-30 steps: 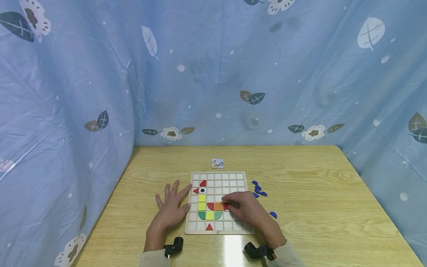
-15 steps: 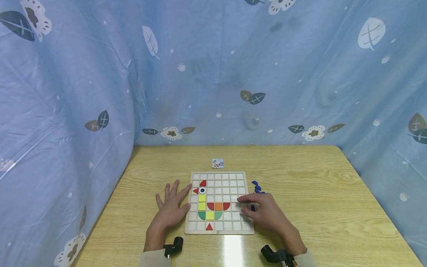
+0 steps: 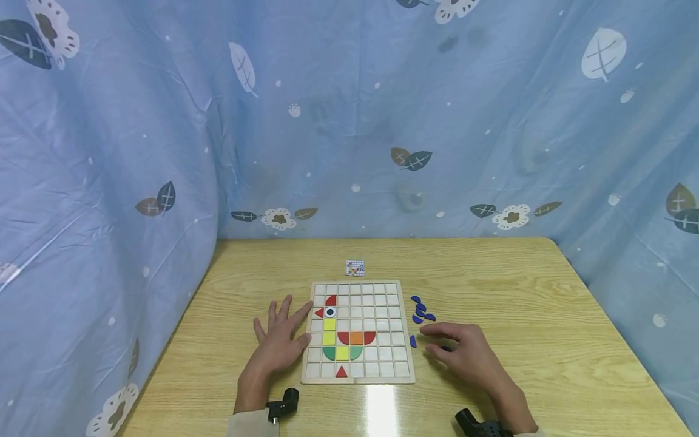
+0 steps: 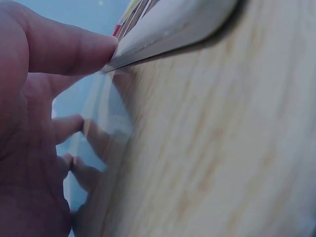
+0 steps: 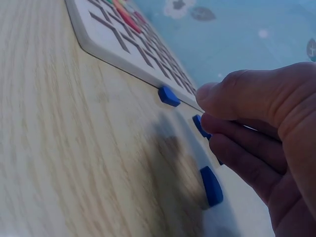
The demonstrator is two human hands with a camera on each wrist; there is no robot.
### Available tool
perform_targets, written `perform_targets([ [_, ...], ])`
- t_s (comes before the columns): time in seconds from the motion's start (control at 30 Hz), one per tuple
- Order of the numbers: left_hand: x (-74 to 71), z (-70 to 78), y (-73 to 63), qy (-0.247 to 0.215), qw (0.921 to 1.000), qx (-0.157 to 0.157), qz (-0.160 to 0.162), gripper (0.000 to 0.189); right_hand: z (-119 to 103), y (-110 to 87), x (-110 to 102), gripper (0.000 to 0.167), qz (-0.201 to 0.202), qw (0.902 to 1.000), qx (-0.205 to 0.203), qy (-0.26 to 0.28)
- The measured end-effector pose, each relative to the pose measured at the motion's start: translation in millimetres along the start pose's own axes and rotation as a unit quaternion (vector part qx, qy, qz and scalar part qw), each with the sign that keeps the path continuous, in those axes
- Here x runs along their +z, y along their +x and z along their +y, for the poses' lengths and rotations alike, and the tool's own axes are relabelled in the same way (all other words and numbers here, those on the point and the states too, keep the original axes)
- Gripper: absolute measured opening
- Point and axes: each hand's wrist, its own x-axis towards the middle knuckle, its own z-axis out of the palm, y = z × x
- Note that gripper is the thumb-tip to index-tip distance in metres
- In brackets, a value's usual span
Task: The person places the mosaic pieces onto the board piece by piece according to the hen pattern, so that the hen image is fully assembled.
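Note:
A wooden grid board (image 3: 384, 338) carries flat pieces forming a bird-like figure: a red quarter-circle (image 3: 331, 300), a round eye tile (image 3: 330, 312), yellow squares (image 3: 329, 324), an orange square (image 3: 357, 338), green quarter-circles (image 3: 356, 352) and red triangles (image 3: 341, 372). My left hand (image 3: 280, 345) rests with fingers spread, thumb and index finger at the board's left edge. My right hand (image 3: 465, 352) hovers right of the board, thumb and index finger apart, nothing visible between them. A blue piece (image 3: 412, 342) lies beside the board's edge; another blue piece (image 5: 211, 186) lies under the hand.
Several blue pieces (image 3: 419, 312) lie scattered off the board's upper right edge. Behind the board sits a small pattern card (image 3: 355, 268). The wooden table (image 3: 508, 285) ends at a blue patterned curtain (image 3: 349, 121).
My right hand has drawn away from the red quarter-circle beside the orange square, moving right off the board to above the blue pieces. My left hand has stayed in place.

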Motion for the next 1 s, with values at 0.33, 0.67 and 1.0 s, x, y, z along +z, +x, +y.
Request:
perform_targets([
  [0.33, -0.8, 0.4, -0.6, -0.006, 1.0000, -0.002, 0.000, 0.066, -4.6, 9.6, 13.2, 0.032, -0.033, 0.9995, 0.004, 0.000],
  [0.67, -0.4, -2.7, 0.1, -0.013, 0.9999, 0.010, 0.003, 0.068, -7.3, 13.5, 23.1, 0.032, -0.011, 0.9989, -0.033, -0.032],
  [1.0, -2.0, -0.2, -0.9, -0.010, 0.9999, 0.003, 0.003, 0.067, -9.6, 15.3, 23.0, 0.031, -0.003, 0.9986, -0.023, -0.046],
])
